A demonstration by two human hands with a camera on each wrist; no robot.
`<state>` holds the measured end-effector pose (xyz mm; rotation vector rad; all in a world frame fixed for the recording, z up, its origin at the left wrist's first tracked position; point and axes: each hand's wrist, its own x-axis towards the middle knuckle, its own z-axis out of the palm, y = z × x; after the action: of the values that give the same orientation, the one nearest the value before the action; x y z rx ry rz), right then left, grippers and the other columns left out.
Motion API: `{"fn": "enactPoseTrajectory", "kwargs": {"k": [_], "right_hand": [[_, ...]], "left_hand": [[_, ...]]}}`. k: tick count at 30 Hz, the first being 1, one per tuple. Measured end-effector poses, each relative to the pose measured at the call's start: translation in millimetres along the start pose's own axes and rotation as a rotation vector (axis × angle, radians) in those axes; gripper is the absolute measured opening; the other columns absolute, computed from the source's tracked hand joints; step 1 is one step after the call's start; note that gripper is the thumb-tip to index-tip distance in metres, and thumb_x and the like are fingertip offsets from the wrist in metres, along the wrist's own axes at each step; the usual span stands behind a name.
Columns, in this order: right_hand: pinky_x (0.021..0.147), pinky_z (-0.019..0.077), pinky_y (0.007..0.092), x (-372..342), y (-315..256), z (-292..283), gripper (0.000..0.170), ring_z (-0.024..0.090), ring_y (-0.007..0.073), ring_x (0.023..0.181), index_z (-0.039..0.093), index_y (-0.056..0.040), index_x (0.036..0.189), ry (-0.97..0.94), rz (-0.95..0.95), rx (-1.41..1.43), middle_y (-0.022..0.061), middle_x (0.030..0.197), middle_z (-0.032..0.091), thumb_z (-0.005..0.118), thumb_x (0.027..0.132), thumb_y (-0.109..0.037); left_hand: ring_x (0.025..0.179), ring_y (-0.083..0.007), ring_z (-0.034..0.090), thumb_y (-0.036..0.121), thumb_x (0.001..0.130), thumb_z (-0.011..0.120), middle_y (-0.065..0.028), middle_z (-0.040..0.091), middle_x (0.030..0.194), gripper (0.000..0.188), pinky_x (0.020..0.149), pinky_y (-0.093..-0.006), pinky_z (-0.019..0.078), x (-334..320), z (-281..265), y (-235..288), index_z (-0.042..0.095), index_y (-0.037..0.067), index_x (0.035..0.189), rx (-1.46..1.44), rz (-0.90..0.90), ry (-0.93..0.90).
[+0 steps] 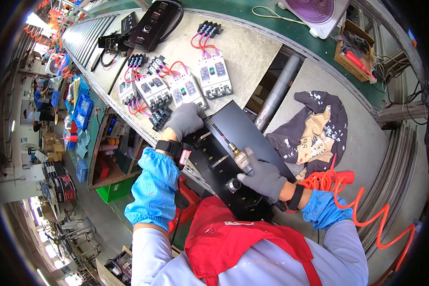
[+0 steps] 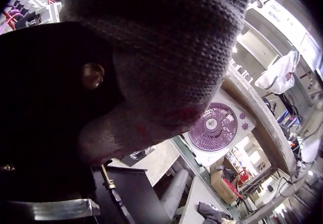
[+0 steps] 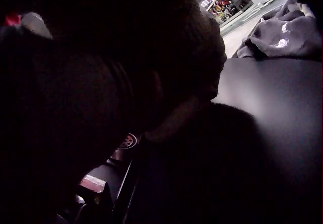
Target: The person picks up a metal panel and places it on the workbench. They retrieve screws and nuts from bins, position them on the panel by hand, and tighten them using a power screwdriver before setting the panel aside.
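Observation:
A black metal box [image 1: 252,138] lies tilted near the person's front, its panel with handles and a round connector facing the left. The gloved right hand [image 1: 264,177] grips a pneumatic screwdriver [image 1: 242,161], whose long bit points to the panel's upper edge. At the box's far corner is the gloved left hand [image 1: 186,121], its fingers curled over the edge by the bit tip. In the left wrist view the left hand [image 2: 161,67] covers much of the dark panel, beside the bit [image 2: 108,181]. The right wrist view is mostly dark.
Several white breakers [image 1: 214,76] with red wires stand beyond the left hand. A black control panel [image 1: 150,26] lies farther back. Right of the box are a metal roller [image 1: 279,93], a dark cloth [image 1: 314,128] and a coiled orange hose [image 1: 362,221]. A fan [image 1: 314,12] stands at the back.

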<state>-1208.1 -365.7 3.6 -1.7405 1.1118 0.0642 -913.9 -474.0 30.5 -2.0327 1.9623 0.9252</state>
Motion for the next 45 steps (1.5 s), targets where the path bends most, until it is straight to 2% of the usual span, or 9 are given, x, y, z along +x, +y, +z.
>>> {"fn": "enactPoseTrajectory", "kwargs": {"k": [18,21,27,31,34,45], "right_hand": [[0.076,0.0496,0.0478,5.0,-5.3,-2.9,0.087,0.065,0.0437,0.083,0.019,-0.0031,0.151,-0.007,-0.028,-0.044,0.0292,0.091,0.065,0.063,0.086,-0.041],[0.071,0.0503,0.0499,6.4,-5.6,-2.4,0.085,0.066,0.0427,0.076,0.020,-0.0002,0.150,0.017,-0.056,-0.086,0.0277,0.084,0.066,0.058,0.088,-0.043],[0.070,0.0503,0.0499,9.1,-5.4,-2.3,0.084,0.066,0.0423,0.076,0.020,-0.0003,0.150,0.025,-0.064,-0.107,0.0269,0.083,0.066,0.059,0.088,-0.041],[0.070,0.0504,0.0496,10.6,-7.9,-4.3,0.083,0.066,0.0419,0.076,0.021,0.0003,0.150,0.014,-0.065,-0.111,0.0271,0.085,0.066,0.059,0.088,-0.040],[0.071,0.0505,0.0494,10.4,-9.5,-6.1,0.083,0.066,0.0418,0.077,0.021,0.0008,0.150,0.010,-0.062,-0.110,0.0275,0.086,0.067,0.059,0.088,-0.039],[0.074,0.0501,0.0497,13.3,-9.9,-7.4,0.084,0.066,0.0426,0.080,0.021,0.0007,0.150,-0.012,-0.060,-0.120,0.0294,0.089,0.066,0.058,0.088,-0.041]], "left_hand": [[0.081,-0.0325,0.070,0.015,0.065,0.065,-0.0156,0.072,0.085,0.032,0.077,-0.0383,0.0555,0.1,3.5,-7.3,0.076,0.011,0.094,0.064,0.027,0.030],[0.081,-0.0334,0.069,0.015,0.065,0.064,-0.0159,0.072,0.085,0.032,0.078,-0.0389,0.0555,-0.9,2.3,-6.7,0.076,0.012,0.094,0.078,0.030,0.027],[0.080,-0.0343,0.069,0.014,0.064,0.063,-0.0160,0.071,0.084,0.031,0.076,-0.0402,0.0552,-4.4,0.4,-3.9,0.076,0.013,0.093,0.095,0.032,0.034],[0.080,-0.0348,0.069,0.013,0.064,0.062,-0.0164,0.071,0.083,0.032,0.075,-0.0411,0.0550,-5.1,-0.1,-4.1,0.076,0.014,0.093,0.101,0.026,0.022],[0.089,-0.0324,0.069,0.013,0.070,0.059,-0.0145,0.072,0.091,0.032,0.080,-0.0391,0.0540,-7.8,-5.6,2.8,0.076,0.016,0.098,0.145,-0.011,-0.032],[0.087,-0.0321,0.069,0.013,0.069,0.059,-0.0138,0.072,0.089,0.031,0.079,-0.0398,0.0541,-7.0,0.0,-3.6,0.076,0.017,0.095,0.152,0.007,-0.001]]}}
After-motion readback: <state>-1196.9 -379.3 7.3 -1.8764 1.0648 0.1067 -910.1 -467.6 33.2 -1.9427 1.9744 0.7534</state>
